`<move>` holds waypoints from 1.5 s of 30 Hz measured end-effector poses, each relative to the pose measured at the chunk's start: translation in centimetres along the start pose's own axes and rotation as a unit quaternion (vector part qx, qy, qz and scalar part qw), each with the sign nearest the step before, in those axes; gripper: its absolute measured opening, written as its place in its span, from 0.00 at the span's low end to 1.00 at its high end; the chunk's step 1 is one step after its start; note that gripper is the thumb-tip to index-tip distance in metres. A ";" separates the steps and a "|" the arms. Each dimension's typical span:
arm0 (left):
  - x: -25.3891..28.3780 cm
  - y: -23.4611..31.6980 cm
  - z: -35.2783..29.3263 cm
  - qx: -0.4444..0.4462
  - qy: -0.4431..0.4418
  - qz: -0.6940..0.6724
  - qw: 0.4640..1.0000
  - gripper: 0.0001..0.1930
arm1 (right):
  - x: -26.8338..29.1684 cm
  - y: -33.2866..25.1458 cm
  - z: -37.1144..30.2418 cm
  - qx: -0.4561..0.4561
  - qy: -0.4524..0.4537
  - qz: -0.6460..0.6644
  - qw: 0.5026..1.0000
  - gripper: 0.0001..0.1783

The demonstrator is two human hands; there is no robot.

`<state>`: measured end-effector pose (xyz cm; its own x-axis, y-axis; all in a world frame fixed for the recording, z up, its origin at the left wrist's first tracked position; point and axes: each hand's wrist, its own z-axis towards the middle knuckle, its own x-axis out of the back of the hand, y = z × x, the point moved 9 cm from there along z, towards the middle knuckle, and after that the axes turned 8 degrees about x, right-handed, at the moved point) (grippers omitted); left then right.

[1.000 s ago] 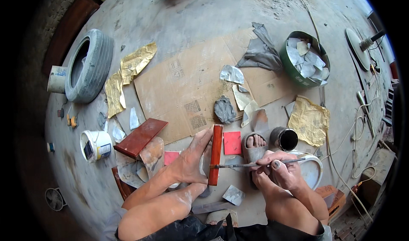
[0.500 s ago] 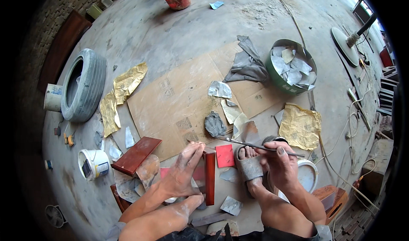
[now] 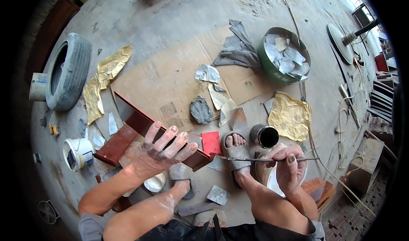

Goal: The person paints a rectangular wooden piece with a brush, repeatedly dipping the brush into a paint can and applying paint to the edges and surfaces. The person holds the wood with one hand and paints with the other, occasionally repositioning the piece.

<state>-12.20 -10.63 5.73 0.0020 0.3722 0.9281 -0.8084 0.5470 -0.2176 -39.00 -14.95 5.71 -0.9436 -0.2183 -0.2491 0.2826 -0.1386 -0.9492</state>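
A dark red wooden board with a raised edge [image 3: 135,118] is tilted up in front of me. My left hand [image 3: 164,151] holds it from the near side, fingers stretched across its face and thumb hidden. Between the fingertips of my right hand [image 3: 289,162] is a thin, dark-handled brush [image 3: 247,159], lying nearly level with its tip to the left, close to the board's right end. Beyond my right hand stands a small pot with a dark inside [image 3: 265,136]. Another dark red wooden piece [image 3: 117,145] lies behind my left forearm.
Flattened cardboard [image 3: 149,87] covers the floor ahead, with a grey clump [image 3: 201,110] and a red sandpaper square [image 3: 211,142]. A green tub of paper scraps [image 3: 279,72], a tyre [image 3: 70,72], a white bucket [image 3: 77,153] and yellow paper [image 3: 289,115] surround it.
The board has turned from upright and narrow to slanting, showing its broad face, and my left hand has moved left and spread over it. The view has shifted; the dark pot now shows.
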 end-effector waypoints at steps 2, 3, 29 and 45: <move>-0.4 0.1 -0.4 -0.027 -0.019 0.026 0.999 0.34 | -0.3 -0.1 0.1 0.009 -0.029 -0.032 0.999 0.15; -0.7 0.1 -0.5 -0.031 -0.015 0.034 0.999 0.34 | -0.5 -0.1 0.1 0.013 -0.041 -0.040 0.998 0.14; -0.7 1.7 -0.5 -0.060 -0.037 -0.005 0.998 0.37 | -2.1 0.3 -0.1 0.036 -0.142 -0.139 0.979 0.13; -1.0 1.8 -0.7 -0.063 -0.045 -0.028 0.997 0.34 | -1.6 1.0 0.3 -0.008 -0.127 -0.150 0.980 0.12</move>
<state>-13.27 -9.46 4.19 -0.0117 0.2726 0.9620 -0.7281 0.6571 -0.1950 -37.20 -14.99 5.24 -0.9095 -0.4045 0.0961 -0.0059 -0.2185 -0.9758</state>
